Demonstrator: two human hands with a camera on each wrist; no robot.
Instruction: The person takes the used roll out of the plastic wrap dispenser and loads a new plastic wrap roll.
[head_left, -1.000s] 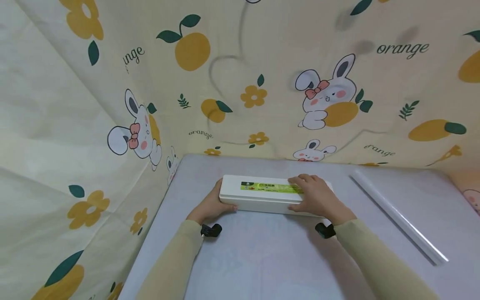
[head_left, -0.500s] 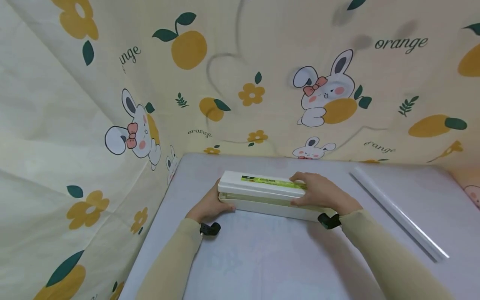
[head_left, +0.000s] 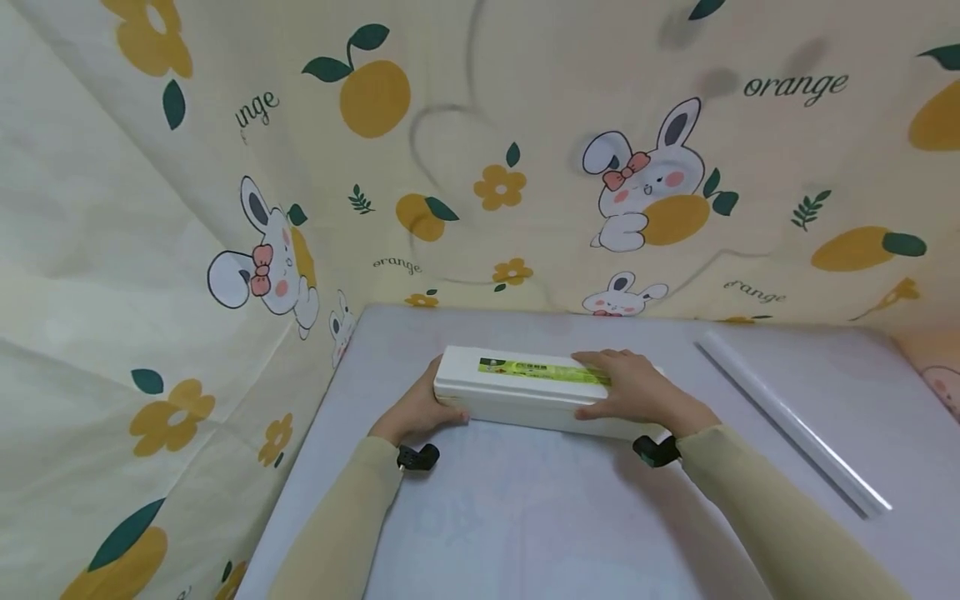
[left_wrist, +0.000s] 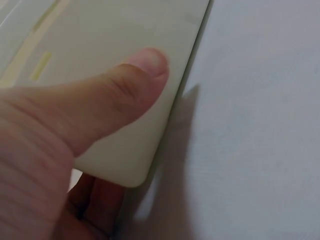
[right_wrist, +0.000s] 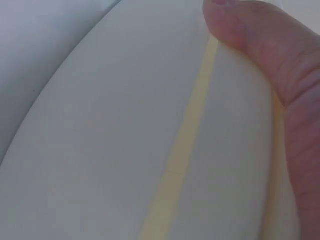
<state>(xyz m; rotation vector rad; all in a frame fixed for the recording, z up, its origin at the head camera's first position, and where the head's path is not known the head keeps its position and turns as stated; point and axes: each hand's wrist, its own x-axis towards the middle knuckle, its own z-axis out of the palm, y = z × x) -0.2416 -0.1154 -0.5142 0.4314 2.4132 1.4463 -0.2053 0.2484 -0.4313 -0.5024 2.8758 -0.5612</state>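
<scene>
A long white plastic box lies across the table in the head view, its lid lowered over it. A narrow yellowish gap shows between lid and base in the right wrist view. On the lid is a green-yellow label. My left hand grips the box's left end, with the thumb on the front wall and the other fingers behind the end. Across the right part, my right hand holds the lid, fingers on top and thumb at the front seam. The hand covers part of the label.
A shiny clear-white roll lies slantwise on the right side of the white-covered table. A patterned cloth with rabbits and oranges hangs behind the table and along its left side.
Half a second ago the right hand had the lid raised off the base along the front; now the lid is back down with only a slim gap. The left hand stays at the box's end.
</scene>
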